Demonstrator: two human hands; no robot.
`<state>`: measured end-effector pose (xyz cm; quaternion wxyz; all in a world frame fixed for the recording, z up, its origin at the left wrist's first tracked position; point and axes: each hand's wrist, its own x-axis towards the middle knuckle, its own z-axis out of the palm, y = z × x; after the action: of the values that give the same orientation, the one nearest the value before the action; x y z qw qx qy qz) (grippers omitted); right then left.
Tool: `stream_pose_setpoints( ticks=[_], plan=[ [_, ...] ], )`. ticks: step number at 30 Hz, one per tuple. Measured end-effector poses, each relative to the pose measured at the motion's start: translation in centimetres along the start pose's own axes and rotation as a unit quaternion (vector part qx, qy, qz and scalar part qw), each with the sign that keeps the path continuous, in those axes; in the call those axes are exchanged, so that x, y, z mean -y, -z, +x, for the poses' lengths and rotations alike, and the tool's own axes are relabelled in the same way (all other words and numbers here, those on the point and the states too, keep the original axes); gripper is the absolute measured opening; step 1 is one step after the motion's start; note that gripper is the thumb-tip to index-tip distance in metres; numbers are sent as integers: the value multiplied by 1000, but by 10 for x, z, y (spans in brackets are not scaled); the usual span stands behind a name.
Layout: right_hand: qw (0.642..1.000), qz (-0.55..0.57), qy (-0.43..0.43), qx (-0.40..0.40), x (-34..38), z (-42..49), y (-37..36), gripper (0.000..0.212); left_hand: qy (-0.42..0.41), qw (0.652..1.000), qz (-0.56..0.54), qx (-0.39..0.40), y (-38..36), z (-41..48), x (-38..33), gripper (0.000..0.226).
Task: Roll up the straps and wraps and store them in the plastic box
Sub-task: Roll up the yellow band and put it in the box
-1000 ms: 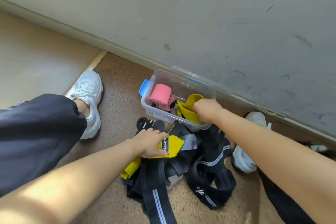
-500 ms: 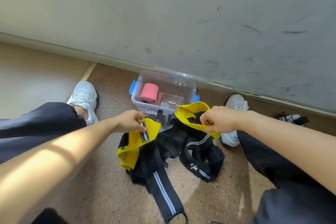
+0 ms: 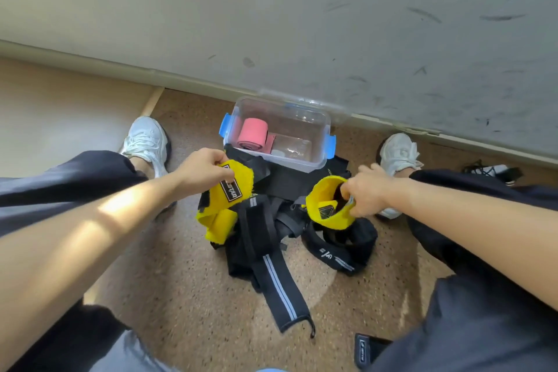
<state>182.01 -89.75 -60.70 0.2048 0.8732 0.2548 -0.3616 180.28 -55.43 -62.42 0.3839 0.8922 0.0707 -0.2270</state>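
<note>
Yellow wrist wrap (image 3: 234,187), black-labelled, hangs from our left hand (image 3: 202,170), fingers (image 3: 219,157) clamped on its top edge. Its tail drapes onto the black straps (image 3: 268,238) heaped on the cork floor (image 3: 187,281). Our right hand (image 3: 367,193) grips a second yellow wrap (image 3: 323,207), partly curled. Beyond, the heap crowds the clear plastic box (image 3: 290,161), which stands against the wall and holds one pink roll (image 3: 253,133). White sneakers (image 3: 148,139) flank both.
</note>
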Motion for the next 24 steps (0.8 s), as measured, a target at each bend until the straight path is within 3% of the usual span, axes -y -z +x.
stream_pose_setpoints(
  ticks=[2,5,7,9,12,14,16,17,18,21,23,24],
  plan=[
    [997,8,-24,-68,-3,10,-4,49,21,1000,0,6,-14,5,7,13],
    [987,81,8,-138,13,29,-11,85,28,999,-22,10,-27,11,9,11],
    [992,51,26,-113,33,42,-18,108,25,999,-29,18,-31,15,8,10],
    [997,1,31,-70,51,54,-28,116,23,999,-27,26,-32,18,6,10],
    [997,-58,36,-38,61,69,-44,105,23,998,-35,39,-35,23,12,11],
    [995,-61,55,-54,59,74,-50,71,23,998,-29,48,-36,23,15,15],
    [995,43,62,-60,49,71,-45,23,22,998,-22,51,-38,22,17,14],
    [991,115,54,-50,43,68,-39,11,21,998,-25,52,-39,22,18,14],
    [983,174,45,-42,37,65,-31,8,23,998,-35,56,-40,21,18,15],
    [945,325,-3,-33,15,46,11,59,17,991,-101,86,-38,17,16,16],
    [931,365,-11,-19,2,31,34,65,-7,986,-136,98,-33,13,9,16],
    [941,338,-9,-18,-2,24,41,65,-21,984,-146,103,-30,10,5,16]
  ],
)
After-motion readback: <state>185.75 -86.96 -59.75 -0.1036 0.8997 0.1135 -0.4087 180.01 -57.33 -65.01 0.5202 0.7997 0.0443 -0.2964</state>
